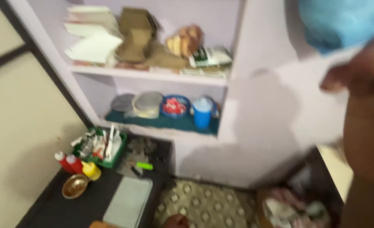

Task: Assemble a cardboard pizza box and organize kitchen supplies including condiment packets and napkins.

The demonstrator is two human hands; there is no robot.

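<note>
Cup (202, 113) on lower shelf (161, 122), basket (100, 147) below-left.

The light blue cloth (343, 21) is bunched up in the top right corner, right up close and pretty blurry. The right hand (360, 71) sits just under it, touching its lower edge; can't tell how it's gripped.

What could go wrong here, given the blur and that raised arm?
1. The right hand, raised close to the lens with a blue cloth, blocks the right side, so a trip or bump there seems possible.
2. Bottles and a brass bowl crowd the dark counter edge; a careless sweep could knock them off.
3. Stacked papers on the top shelf look loose.
</note>
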